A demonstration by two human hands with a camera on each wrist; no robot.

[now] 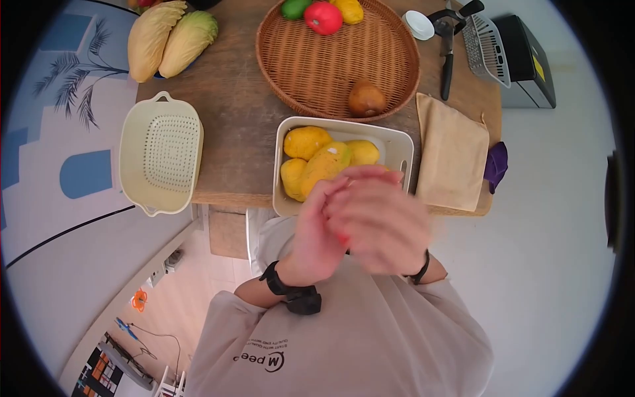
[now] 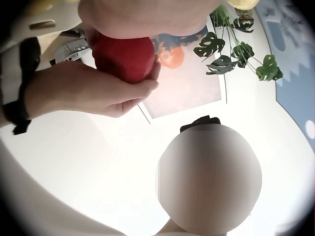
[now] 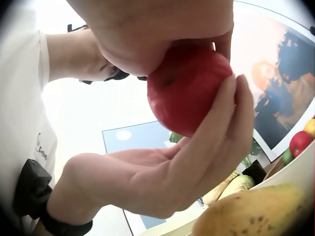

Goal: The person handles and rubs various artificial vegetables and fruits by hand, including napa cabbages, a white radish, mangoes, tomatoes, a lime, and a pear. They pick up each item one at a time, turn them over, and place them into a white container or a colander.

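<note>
Both hands hold one round red fruit between them, above the near side of a cream bin. In the head view the left hand is on the left; the right hand, blurred, lies over most of the fruit. Curled fingers of the left hand wrap the fruit from below in the right wrist view. The left wrist view has the right hand cupping the red fruit. Several yellow fruits lie in the bin.
Behind the bin, a wicker tray holds a brown fruit and red, green and yellow pieces. A pale basket stands left, cabbages behind it. To the right are a beige cloth, a knife and a purple cloth.
</note>
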